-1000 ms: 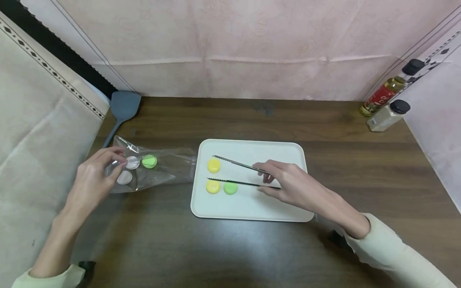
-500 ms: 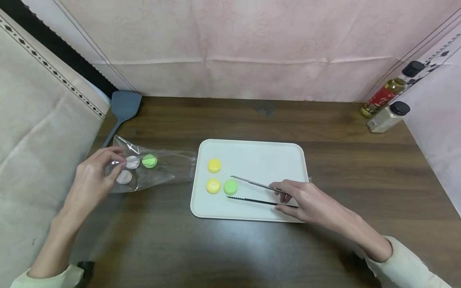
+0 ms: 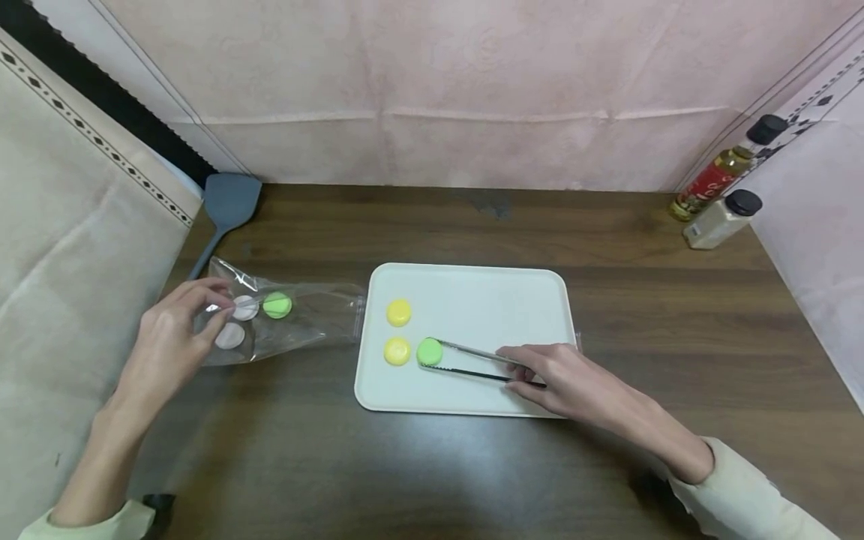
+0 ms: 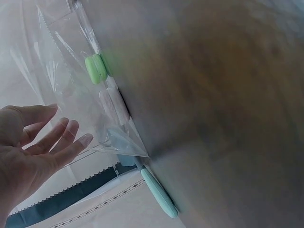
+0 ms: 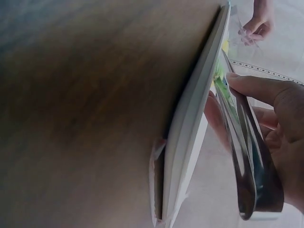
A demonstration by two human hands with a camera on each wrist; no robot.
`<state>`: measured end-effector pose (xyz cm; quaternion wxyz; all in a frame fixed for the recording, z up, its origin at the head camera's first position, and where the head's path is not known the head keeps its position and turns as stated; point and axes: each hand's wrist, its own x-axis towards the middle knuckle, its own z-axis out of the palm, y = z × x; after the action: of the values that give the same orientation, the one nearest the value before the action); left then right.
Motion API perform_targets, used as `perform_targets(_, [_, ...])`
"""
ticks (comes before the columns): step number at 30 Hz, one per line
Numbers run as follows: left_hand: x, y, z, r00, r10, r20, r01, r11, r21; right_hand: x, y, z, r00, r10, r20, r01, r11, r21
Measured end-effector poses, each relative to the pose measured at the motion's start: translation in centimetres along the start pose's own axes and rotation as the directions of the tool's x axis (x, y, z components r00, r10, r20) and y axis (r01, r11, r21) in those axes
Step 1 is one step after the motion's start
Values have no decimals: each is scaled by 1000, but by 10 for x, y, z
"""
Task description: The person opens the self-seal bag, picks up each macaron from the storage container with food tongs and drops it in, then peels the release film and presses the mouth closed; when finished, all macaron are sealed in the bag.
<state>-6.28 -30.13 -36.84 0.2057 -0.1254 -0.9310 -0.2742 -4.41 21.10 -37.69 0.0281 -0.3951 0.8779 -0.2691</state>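
My right hand (image 3: 563, 375) grips metal tongs (image 3: 482, 376) low over the white tray (image 3: 486, 300). The tips of the tongs lie on either side of a green macaron (image 3: 429, 351); whether they touch it I cannot tell. Two yellow macarons (image 3: 397, 350) sit to its left on the tray. My left hand (image 3: 172, 330) pinches the film of a clear plastic bag (image 3: 317, 311) between thumb and index finger, the other fingers spread loosely in the left wrist view. Inside the bag lie a green macaron (image 4: 96, 69) and two white macarons (image 3: 230, 335).
A blue-grey spatula (image 3: 232, 201) lies behind the bag at the left. At the back right corner stand an oil bottle (image 3: 710, 185) and a black-capped jar (image 3: 717, 223). Cloth (image 3: 472, 97) hangs round the wooden table (image 3: 405, 480). A plastic wrapper (image 5: 153, 183) shows at the tray's underside.
The right hand drew the tongs back from the yellow macarons towards the right, then moved slightly left, bringing the tips beside the green macaron. The left hand stays at the bag.
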Motion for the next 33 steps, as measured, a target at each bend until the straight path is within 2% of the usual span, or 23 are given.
perform_targets(6, [0, 0, 0, 1000, 4, -2, -4, 1000, 8, 2, 0, -2, 999, -31, -24, 31, 1000, 3])
perform_targets(13, [4, 1, 1, 1000, 1, 0, -1, 1000, 2, 15, -6, -10, 1000, 3, -23, -2, 1000, 30])
perform_targets(17, [4, 1, 0, 1000, -5, 12, 5, 1000, 3, 29, -10, -14, 1000, 7, -11, -7, 999, 38])
perform_targets(28, [0, 0, -3, 1000, -6, 28, 5, 1000, 24, 74, -17, -15, 999, -43, 18, 42, 996, 73])
perform_targets(33, [0, -1, -3, 1000, -7, 28, 6, 1000, 22, 97, -27, -16, 997, -51, 63, 46, 996, 74])
